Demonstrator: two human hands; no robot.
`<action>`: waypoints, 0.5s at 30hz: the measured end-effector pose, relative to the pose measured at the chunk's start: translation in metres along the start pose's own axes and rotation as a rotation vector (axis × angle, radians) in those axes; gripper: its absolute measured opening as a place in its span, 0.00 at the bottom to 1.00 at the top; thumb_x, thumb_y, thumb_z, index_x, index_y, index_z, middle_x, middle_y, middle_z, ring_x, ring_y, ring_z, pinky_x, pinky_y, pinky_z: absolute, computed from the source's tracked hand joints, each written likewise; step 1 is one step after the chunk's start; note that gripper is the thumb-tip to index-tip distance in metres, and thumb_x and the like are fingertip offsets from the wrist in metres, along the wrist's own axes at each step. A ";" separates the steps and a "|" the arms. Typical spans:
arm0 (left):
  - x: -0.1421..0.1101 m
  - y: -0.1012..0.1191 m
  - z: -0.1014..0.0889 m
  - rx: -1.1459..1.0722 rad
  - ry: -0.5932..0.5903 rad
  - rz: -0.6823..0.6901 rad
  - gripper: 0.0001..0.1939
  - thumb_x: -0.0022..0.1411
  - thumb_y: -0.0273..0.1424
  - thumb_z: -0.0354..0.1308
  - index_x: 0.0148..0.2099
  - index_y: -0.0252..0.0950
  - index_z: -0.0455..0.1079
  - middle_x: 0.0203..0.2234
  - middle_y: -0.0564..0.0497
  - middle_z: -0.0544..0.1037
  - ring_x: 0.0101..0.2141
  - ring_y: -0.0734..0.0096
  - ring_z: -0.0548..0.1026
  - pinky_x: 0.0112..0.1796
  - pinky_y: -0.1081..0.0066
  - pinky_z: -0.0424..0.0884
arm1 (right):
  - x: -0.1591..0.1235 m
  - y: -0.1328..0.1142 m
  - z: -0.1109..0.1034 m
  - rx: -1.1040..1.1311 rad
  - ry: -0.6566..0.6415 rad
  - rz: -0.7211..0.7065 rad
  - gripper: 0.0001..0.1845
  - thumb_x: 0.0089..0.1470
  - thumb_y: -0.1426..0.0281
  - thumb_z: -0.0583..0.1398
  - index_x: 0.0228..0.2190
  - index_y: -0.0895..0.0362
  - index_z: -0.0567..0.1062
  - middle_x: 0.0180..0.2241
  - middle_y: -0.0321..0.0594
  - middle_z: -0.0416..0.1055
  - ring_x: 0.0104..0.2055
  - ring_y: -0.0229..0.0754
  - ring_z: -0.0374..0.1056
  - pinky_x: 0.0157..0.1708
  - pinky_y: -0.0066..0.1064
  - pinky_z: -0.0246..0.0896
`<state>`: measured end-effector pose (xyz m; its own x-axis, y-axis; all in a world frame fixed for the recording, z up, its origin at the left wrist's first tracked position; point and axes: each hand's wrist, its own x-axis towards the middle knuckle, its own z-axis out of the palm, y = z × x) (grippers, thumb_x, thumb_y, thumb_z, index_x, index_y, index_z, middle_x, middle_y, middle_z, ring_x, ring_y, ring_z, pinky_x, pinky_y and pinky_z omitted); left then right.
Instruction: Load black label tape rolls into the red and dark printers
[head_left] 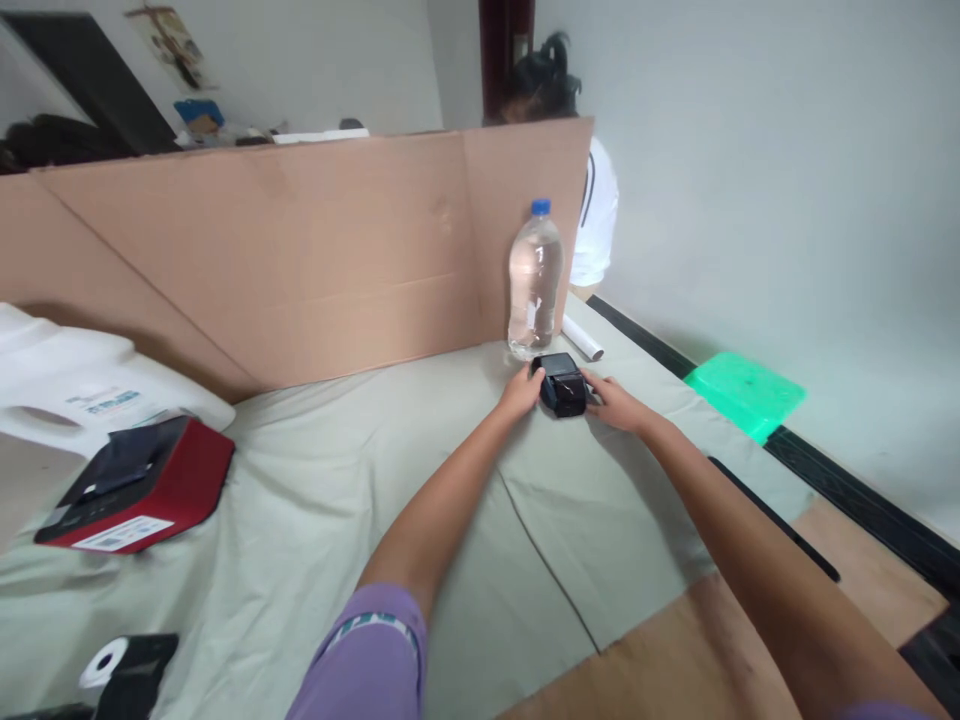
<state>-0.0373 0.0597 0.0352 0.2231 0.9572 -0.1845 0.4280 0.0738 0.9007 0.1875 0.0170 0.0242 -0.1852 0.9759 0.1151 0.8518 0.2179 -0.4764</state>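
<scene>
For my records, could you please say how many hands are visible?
2: left hand at the left of the black device, right hand at its right. Hands of the other person are hidden.

The left hand (519,393) and the right hand (613,402) hold a small, glossy black boxy device (562,388) from either side, over a pale grey-green cloth (420,440). Just behind it, a clear plastic bottle with a blue cap (535,285) stands upright before a brown cardboard panel (337,260), beside a white tube-shaped roll (583,339). At left, a red-and-black machine (191,470) sits against a white plastic jug (112,375). A person in a white top (600,215) is partly hidden by the panel.
</scene>
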 end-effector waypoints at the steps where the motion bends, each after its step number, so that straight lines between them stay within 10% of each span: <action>1: -0.013 -0.002 -0.010 0.008 0.009 -0.002 0.37 0.72 0.44 0.48 0.74 0.28 0.50 0.26 0.48 0.78 0.26 0.68 0.73 0.35 0.70 0.70 | -0.005 0.000 -0.003 -0.019 0.025 0.023 0.40 0.50 0.72 0.60 0.65 0.62 0.63 0.48 0.51 0.76 0.49 0.55 0.69 0.52 0.46 0.66; 4: -0.068 -0.017 -0.065 0.054 0.040 0.049 0.32 0.68 0.40 0.53 0.69 0.29 0.61 0.21 0.53 0.75 0.25 0.69 0.71 0.34 0.71 0.68 | -0.021 -0.013 -0.011 -0.078 0.168 0.033 0.36 0.48 0.75 0.55 0.61 0.59 0.68 0.51 0.52 0.75 0.49 0.55 0.70 0.53 0.47 0.66; 7: -0.144 -0.040 -0.158 0.098 0.161 0.139 0.21 0.64 0.37 0.54 0.55 0.34 0.76 0.22 0.53 0.75 0.24 0.70 0.70 0.30 0.72 0.66 | -0.028 -0.059 -0.007 -0.082 0.293 -0.111 0.27 0.53 0.72 0.54 0.55 0.57 0.72 0.50 0.52 0.75 0.48 0.56 0.71 0.52 0.50 0.66; 11: -0.251 -0.081 -0.315 0.258 0.748 0.107 0.09 0.61 0.34 0.58 0.42 0.38 0.76 0.28 0.52 0.77 0.30 0.68 0.72 0.34 0.72 0.68 | -0.022 -0.178 0.039 0.071 0.164 -0.363 0.17 0.59 0.68 0.54 0.46 0.55 0.76 0.44 0.51 0.76 0.47 0.55 0.72 0.51 0.49 0.67; 15: -0.315 -0.136 -0.436 0.316 1.200 -0.237 0.06 0.59 0.29 0.60 0.41 0.36 0.73 0.36 0.52 0.78 0.43 0.62 0.73 0.49 0.65 0.68 | -0.004 -0.318 0.124 0.294 -0.127 -0.596 0.18 0.59 0.67 0.57 0.51 0.54 0.75 0.50 0.49 0.75 0.55 0.54 0.69 0.57 0.49 0.63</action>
<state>-0.5479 -0.1299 0.1426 -0.7499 0.5932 0.2930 0.5758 0.3670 0.7306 -0.1439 -0.0546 0.0669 -0.6536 0.6780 0.3364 0.4211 0.6950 -0.5828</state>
